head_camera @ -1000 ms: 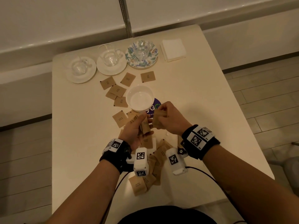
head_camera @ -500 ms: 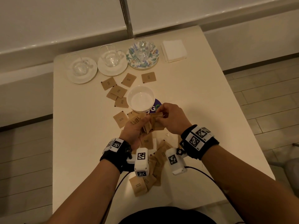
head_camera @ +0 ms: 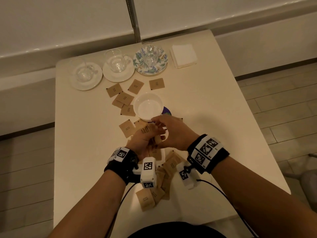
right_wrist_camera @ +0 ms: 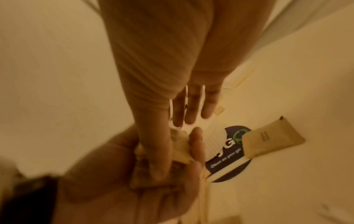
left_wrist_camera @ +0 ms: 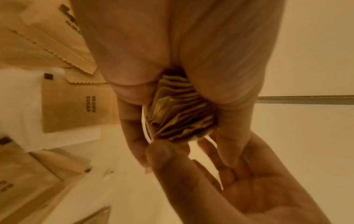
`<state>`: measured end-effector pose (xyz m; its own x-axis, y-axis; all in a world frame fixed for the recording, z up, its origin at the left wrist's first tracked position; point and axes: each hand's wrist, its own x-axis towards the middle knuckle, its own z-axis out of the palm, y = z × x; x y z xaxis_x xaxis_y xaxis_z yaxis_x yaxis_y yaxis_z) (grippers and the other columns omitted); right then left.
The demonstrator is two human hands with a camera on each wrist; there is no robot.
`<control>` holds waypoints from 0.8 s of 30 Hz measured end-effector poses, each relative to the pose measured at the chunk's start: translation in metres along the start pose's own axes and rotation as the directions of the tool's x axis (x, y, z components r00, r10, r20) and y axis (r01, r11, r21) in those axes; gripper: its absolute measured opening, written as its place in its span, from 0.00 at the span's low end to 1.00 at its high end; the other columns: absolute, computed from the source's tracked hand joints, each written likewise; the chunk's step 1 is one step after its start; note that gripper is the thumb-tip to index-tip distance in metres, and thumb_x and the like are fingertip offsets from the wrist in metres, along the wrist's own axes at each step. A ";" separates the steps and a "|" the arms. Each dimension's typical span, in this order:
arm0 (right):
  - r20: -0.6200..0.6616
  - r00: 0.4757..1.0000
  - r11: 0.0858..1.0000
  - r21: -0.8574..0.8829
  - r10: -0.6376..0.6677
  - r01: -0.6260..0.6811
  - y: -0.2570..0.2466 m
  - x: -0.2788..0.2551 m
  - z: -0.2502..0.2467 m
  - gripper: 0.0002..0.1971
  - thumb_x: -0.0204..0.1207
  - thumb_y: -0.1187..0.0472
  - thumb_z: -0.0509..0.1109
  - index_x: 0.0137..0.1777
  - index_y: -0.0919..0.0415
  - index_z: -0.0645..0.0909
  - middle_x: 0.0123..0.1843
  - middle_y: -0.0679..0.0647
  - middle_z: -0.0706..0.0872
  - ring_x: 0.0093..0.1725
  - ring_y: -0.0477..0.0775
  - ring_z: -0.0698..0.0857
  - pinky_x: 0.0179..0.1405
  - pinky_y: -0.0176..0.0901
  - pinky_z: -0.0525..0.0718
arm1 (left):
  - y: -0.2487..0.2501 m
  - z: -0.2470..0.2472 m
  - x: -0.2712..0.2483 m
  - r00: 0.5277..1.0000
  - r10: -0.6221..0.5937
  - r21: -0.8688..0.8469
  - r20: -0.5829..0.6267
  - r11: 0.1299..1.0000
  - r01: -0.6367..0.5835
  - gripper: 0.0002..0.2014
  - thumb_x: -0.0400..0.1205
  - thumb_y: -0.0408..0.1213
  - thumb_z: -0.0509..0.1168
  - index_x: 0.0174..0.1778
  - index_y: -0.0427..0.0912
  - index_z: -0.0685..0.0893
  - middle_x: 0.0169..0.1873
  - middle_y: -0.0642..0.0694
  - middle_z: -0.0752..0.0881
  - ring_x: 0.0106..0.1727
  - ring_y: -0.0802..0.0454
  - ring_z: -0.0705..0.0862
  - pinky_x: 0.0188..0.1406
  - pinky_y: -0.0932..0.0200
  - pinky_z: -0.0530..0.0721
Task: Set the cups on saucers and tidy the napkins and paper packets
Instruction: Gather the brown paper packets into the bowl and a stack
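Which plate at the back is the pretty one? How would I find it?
Look along the far edge of the cream table, where three saucers sit in a row, each with a clear glass cup. The pretty one is the flowered saucer at the right end, next to the white napkin stack. The other two saucers are plain white; only this one has blue and green flowers.

A cream table (head_camera: 214, 109) with rounded far corners fills the middle of the scene. Pale plank flooring (head_camera: 281, 110) shows to its left and right. Beyond the far edge runs a white ledge (head_camera: 51, 50) below a light wall (head_camera: 60, 19), split by a vertical metal strip (head_camera: 133, 18). The light is dim and warm.
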<state>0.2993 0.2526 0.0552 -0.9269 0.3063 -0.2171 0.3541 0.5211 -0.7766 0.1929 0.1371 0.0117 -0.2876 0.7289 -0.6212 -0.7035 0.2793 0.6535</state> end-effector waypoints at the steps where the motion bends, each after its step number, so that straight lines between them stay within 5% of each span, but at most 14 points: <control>1: -0.008 0.999 0.995 -0.088 -0.047 0.047 -0.001 0.000 0.000 0.35 0.65 0.59 0.82 0.73 0.57 0.75 0.67 0.53 0.81 0.64 0.52 0.79 0.65 0.48 0.80 | 0.001 0.002 -0.001 1.000 -0.012 0.002 0.012 1.000 0.012 0.23 0.61 0.42 0.83 0.52 0.44 0.90 0.51 0.38 0.89 0.51 0.41 0.88 0.42 0.45 0.88; 7: 0.001 0.993 0.982 -0.147 -0.116 0.115 -0.004 0.001 0.010 0.37 0.61 0.51 0.85 0.70 0.55 0.76 0.64 0.51 0.84 0.60 0.53 0.83 0.64 0.52 0.80 | 0.007 0.013 -0.006 0.998 -0.035 -0.071 0.043 0.997 0.038 0.21 0.69 0.28 0.73 0.59 0.38 0.84 0.48 0.37 0.91 0.49 0.41 0.91 0.39 0.51 0.89; 19: -0.086 0.977 0.974 -0.137 -0.195 0.182 -0.004 0.007 0.007 0.33 0.61 0.52 0.83 0.66 0.57 0.78 0.59 0.51 0.84 0.54 0.53 0.83 0.56 0.53 0.82 | 0.027 0.009 -0.013 0.976 -0.080 -0.039 0.203 0.995 0.090 0.18 0.71 0.23 0.66 0.56 0.37 0.82 0.43 0.38 0.90 0.44 0.44 0.90 0.39 0.53 0.90; 24: -0.022 0.992 0.992 -0.029 -0.127 0.127 0.000 0.013 0.002 0.42 0.56 0.47 0.87 0.70 0.53 0.73 0.64 0.48 0.80 0.59 0.47 0.79 0.56 0.40 0.81 | 0.033 0.004 -0.008 0.984 -0.097 0.032 0.152 0.995 0.093 0.19 0.67 0.27 0.66 0.55 0.35 0.83 0.43 0.37 0.89 0.43 0.44 0.90 0.36 0.53 0.88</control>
<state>0.2872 0.2546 0.0512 -0.9615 0.2545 -0.1037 0.2373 0.5782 -0.7806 0.1750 0.1430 0.0404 -0.1159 0.7852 -0.6083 -0.7059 0.3657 0.6066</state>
